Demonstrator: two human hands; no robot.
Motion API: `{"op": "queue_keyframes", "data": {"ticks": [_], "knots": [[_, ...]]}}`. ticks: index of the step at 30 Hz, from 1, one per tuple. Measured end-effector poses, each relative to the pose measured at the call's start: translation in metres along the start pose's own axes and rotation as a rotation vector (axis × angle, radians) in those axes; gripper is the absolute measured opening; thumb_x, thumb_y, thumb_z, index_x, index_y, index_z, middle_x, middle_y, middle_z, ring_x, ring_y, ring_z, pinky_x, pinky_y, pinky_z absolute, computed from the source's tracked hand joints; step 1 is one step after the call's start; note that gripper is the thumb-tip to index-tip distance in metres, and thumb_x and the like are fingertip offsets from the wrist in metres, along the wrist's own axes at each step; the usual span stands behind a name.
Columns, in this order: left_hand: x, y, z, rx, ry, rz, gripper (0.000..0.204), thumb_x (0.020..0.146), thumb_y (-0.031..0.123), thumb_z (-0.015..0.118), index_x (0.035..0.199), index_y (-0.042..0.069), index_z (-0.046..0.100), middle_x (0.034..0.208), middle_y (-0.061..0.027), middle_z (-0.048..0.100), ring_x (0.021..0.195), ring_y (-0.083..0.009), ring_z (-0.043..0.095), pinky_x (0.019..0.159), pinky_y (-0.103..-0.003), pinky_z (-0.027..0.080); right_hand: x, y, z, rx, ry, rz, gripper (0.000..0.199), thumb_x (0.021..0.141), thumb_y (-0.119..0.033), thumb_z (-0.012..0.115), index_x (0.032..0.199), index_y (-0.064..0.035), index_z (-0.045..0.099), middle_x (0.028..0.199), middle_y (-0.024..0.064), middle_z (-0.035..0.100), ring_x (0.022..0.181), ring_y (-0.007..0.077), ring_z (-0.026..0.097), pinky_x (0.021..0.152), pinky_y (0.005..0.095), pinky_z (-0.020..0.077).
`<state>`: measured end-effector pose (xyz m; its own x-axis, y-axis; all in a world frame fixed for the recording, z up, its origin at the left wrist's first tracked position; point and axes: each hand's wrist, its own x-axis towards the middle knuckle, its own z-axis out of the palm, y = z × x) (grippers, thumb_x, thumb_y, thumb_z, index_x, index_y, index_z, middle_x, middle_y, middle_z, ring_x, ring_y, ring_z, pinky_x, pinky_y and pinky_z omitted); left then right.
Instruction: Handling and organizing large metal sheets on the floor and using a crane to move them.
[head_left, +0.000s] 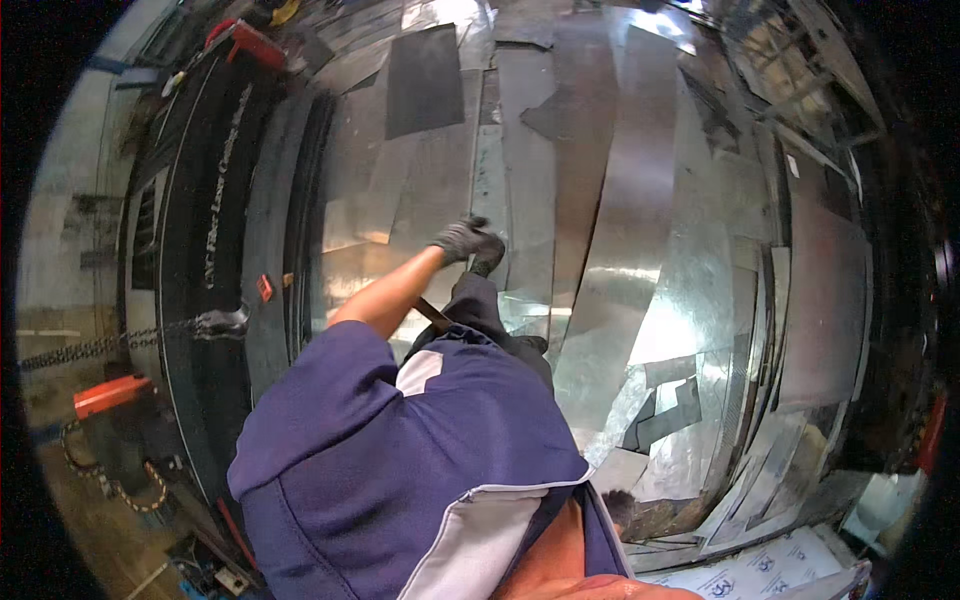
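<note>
My left hand, in a dark grey glove, reaches forward over long flat metal sheets. Its fingers are blurred, so I cannot make out whether they grip anything. Just beside the glove is a dark shoe at the end of a dark trouser leg. A narrow pale strip runs between sheets beyond the hand. Farther off lies a dark rectangular sheet on top of lighter ones. No part of my right hand can be made out.
A long black machine beam stands along the left, with a chain beside it. Small metal offcuts lie at the right. Beyond them are stacked sheets with exposed edges. A red box sits at far left.
</note>
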<state>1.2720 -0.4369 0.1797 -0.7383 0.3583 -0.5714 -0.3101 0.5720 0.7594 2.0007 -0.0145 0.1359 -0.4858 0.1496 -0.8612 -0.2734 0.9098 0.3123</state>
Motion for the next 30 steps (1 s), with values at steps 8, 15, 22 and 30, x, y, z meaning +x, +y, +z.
{"op": "queue_keyframes", "data": {"ticks": [8, 15, 22, 30], "knots": [[-0.104, -0.225, -0.133, -0.443, 0.594, -0.621, 0.052, 0.085, 0.046, 0.059, 0.122, 0.009, 0.056, 0.101, -0.01, 0.064, 0.078, -0.023, 0.063, 0.058, -0.038, 0.051, -0.004, 0.03, -0.163, 1.088, 0.151, 0.205, 0.025, 0.089, -0.033, 0.052, 0.094, -0.0109, 0.064, 0.097, 0.0058, 0.067, 0.087, 0.0245, 0.063, 0.071, 0.0447, 0.0482], [-0.065, -0.318, -0.103, -0.298, 0.15, -0.735, 0.044, 0.088, 0.044, 0.054, 0.115, 0.008, 0.057, 0.092, -0.0129, 0.063, 0.066, -0.0238, 0.061, 0.049, -0.038, 0.05, 0.105, 0.027, -0.431, 2.333, 0.421, 0.485, 0.028, 0.089, -0.032, 0.058, 0.097, -0.0052, 0.059, 0.088, 0.011, 0.063, 0.069, 0.0241, 0.063, 0.054, 0.0361, 0.0509], [-0.006, -0.242, -0.201, -0.633, 0.411, -0.328, 0.066, 0.08, 0.047, 0.068, 0.131, 0.008, 0.05, 0.107, -0.0075, 0.064, 0.075, -0.0151, 0.061, 0.052, -0.029, 0.048, 0.152, 0.048, -0.601, 2.011, 0.364, 0.287, 0.04, 0.091, -0.03, 0.057, 0.119, -0.0015, 0.056, 0.098, 0.0158, 0.066, 0.067, 0.0248, 0.065, 0.056, 0.036, 0.0544], [0.012, -0.187, -0.295, -0.747, 0.62, -0.248, 0.064, 0.082, 0.041, 0.067, 0.132, 0.005, 0.049, 0.11, -0.0102, 0.064, 0.08, -0.0195, 0.065, 0.056, -0.03, 0.049, 0.237, 0.075, -0.631, 1.453, 0.251, -0.018, 0.028, 0.087, -0.024, 0.056, 0.097, 0.0009, 0.06, 0.083, 0.014, 0.063, 0.06, 0.0248, 0.063, 0.051, 0.0383, 0.0532]]}}
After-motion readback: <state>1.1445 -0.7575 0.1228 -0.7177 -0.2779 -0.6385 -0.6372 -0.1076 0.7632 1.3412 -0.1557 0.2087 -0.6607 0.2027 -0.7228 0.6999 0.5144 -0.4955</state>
